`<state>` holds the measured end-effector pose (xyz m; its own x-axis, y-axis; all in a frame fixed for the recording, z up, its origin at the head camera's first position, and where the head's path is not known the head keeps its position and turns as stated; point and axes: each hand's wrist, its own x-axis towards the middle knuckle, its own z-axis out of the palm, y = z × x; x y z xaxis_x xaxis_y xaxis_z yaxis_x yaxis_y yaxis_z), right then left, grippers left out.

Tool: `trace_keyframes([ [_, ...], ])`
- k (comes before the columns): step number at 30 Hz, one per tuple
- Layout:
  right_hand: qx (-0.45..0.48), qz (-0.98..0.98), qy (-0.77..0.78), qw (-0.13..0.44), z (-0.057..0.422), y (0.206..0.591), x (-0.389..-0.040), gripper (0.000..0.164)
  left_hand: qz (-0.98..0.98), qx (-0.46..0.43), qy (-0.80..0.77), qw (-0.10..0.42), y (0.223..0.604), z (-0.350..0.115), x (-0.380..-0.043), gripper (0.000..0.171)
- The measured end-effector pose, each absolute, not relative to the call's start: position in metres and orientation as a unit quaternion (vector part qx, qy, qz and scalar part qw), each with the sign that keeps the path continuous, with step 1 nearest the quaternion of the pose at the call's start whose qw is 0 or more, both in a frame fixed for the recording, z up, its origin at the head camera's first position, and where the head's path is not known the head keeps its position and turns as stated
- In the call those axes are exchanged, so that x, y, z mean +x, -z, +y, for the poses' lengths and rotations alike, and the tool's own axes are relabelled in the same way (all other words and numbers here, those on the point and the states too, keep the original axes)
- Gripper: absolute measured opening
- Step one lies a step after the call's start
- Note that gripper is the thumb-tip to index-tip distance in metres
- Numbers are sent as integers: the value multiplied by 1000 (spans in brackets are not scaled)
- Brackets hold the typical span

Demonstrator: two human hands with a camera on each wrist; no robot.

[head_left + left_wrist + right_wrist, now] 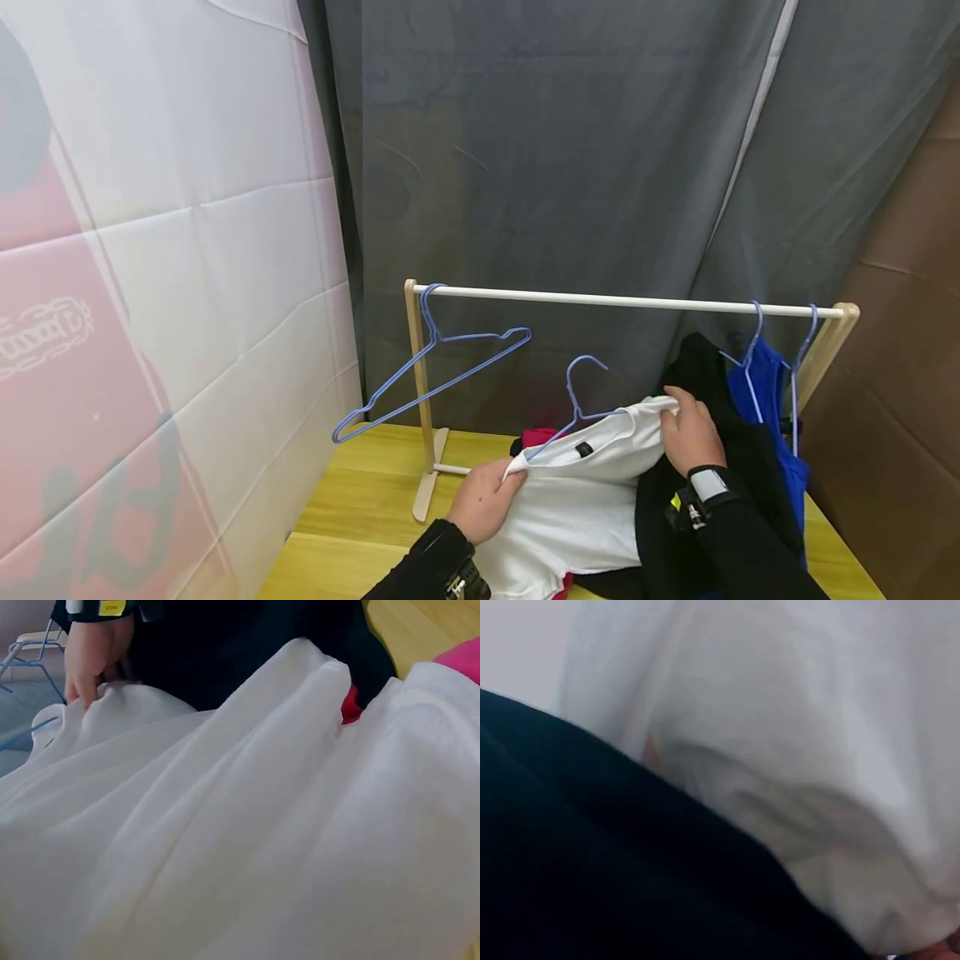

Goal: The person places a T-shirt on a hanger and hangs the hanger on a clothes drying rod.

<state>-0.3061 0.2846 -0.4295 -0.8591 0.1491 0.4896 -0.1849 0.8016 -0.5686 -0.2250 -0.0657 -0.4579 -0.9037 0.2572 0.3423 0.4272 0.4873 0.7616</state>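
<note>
A white shirt (573, 517) with a black neck label is spread between my two hands, its collar side up. My left hand (483, 504) pinches the shirt at one shoulder, by the neckline. At the opposite shoulder, my right hand (692, 433) grips the fabric. A blue wire hanger (569, 385) sits inside the shirt; its hook pokes out above the neckline, apart from the rod, and much of its frame is hidden by cloth. White fabric (225, 817) fills most of the left wrist view. In the right wrist view, dark cloth (630, 862) covers part of the white.
A wooden rack with a white rod (600, 297) stands on the yellow wood-grain table (337, 492). From its left end hangs a bare blue hanger (437, 337). At the right hang a black garment (697, 367) and a blue garment (765, 383). Red cloth (536, 436) shows behind the shirt.
</note>
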Motion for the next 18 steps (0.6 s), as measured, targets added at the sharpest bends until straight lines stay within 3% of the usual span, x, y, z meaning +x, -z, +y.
trace_keyframes([
  [5, -25, -910, -347, 226, 294, 433, -302, 47, -847, -182, 489, 101, 462, -70, -224, 23],
  [18, -67, -910, -331, 240, 306, 440, -305, 41, -817, -166, 546, 83, 459, -74, -222, 23],
])
